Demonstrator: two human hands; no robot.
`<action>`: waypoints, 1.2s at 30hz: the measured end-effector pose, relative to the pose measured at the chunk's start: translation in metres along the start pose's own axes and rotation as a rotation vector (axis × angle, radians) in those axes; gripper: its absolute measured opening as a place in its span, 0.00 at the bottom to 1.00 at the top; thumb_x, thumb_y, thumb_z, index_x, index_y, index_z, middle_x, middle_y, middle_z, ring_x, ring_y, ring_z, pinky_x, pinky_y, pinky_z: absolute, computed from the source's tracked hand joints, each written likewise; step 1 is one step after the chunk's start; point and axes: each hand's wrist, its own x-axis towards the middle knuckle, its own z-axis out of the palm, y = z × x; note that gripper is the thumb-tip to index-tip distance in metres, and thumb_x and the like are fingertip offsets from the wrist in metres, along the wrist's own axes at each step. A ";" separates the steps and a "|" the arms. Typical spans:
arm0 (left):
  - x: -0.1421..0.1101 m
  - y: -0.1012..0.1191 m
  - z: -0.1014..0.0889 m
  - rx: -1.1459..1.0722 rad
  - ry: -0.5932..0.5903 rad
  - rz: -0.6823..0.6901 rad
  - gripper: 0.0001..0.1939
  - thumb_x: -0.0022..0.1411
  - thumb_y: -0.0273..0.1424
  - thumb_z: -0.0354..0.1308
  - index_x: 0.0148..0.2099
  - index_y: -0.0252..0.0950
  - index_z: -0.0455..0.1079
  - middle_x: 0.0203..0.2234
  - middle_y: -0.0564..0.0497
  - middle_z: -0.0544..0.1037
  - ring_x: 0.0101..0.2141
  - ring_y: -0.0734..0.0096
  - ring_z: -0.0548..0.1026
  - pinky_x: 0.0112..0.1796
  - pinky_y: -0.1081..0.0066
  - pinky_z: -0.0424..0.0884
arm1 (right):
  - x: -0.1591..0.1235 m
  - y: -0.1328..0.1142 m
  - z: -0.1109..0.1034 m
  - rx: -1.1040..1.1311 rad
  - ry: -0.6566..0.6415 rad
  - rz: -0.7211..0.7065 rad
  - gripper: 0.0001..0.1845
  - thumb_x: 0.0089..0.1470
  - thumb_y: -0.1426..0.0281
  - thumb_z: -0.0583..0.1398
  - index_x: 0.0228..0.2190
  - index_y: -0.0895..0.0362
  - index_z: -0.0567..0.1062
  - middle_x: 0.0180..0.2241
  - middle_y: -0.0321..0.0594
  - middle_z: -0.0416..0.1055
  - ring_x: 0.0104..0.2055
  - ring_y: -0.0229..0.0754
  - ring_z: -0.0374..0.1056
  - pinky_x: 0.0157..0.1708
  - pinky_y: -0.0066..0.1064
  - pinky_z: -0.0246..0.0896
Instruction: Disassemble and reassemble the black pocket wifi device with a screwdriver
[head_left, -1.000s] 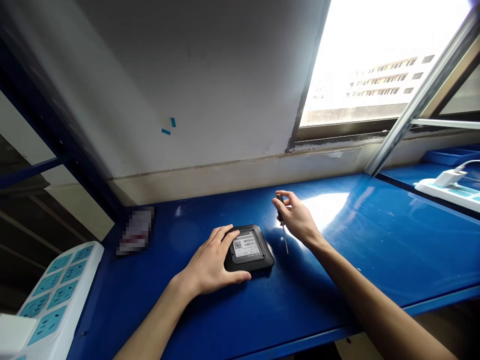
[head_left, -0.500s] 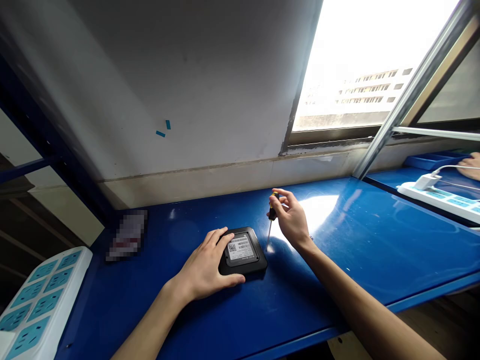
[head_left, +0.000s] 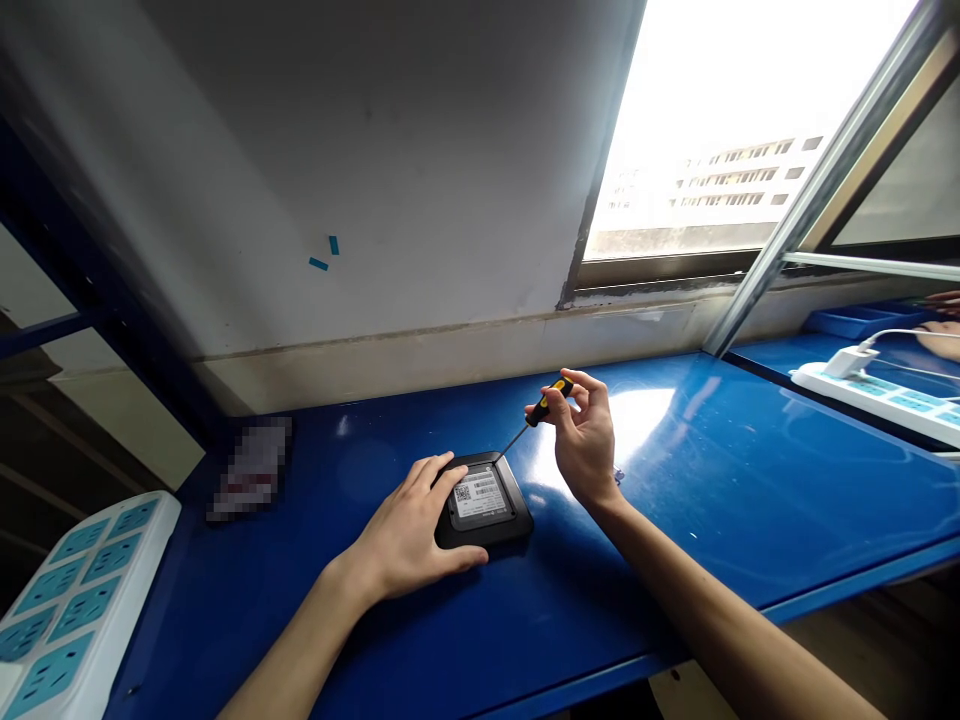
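Note:
A flat black square device [head_left: 520, 527] with a white printed label and QR code lies on the blue table. My left hand [head_left: 405, 520] grips it from the left side, fingers over its far left part and thumb along the near edge. In my right hand [head_left: 585, 440] is a screwdriver [head_left: 551, 400] with a black and yellow handle, pinched between thumb and fingers. Its thin shaft slants down to the left, and the tip meets the device near the far right corner of the label recess. Whether the tip sits in a screw is too small to tell.
White power strips with teal sockets stand at the left [head_left: 90, 580] and far right [head_left: 885, 393]. A blurred-out flat item [head_left: 251, 470] lies at the table's back left. Another person's hand [head_left: 941, 338] shows beside a blue tray [head_left: 862, 318]. A metal post [head_left: 780, 200] rises by the window.
My right hand has tilted the screwdriver and brought its tip from beside the device's right edge onto its far right corner. My left hand keeps its hold.

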 end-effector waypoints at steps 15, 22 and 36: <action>0.000 -0.002 0.001 -0.016 0.017 0.013 0.44 0.54 0.51 0.70 0.68 0.44 0.62 0.71 0.42 0.59 0.69 0.43 0.57 0.63 0.45 0.64 | 0.003 0.005 -0.004 -0.075 0.039 -0.028 0.23 0.57 0.51 0.65 0.47 0.50 0.69 0.34 0.30 0.67 0.30 0.38 0.74 0.32 0.34 0.76; 0.000 -0.001 0.000 -0.018 0.008 -0.003 0.45 0.54 0.52 0.70 0.69 0.44 0.61 0.71 0.42 0.59 0.69 0.42 0.57 0.63 0.45 0.65 | 0.004 0.004 -0.006 -0.091 0.068 -0.020 0.20 0.58 0.54 0.64 0.47 0.52 0.72 0.34 0.34 0.72 0.35 0.41 0.75 0.38 0.37 0.75; -0.001 -0.002 0.001 -0.036 0.021 0.008 0.44 0.54 0.51 0.71 0.68 0.45 0.62 0.70 0.43 0.59 0.69 0.41 0.58 0.63 0.44 0.65 | 0.002 0.006 -0.003 -0.070 0.016 0.000 0.23 0.60 0.50 0.62 0.51 0.49 0.72 0.34 0.32 0.65 0.33 0.39 0.73 0.30 0.33 0.78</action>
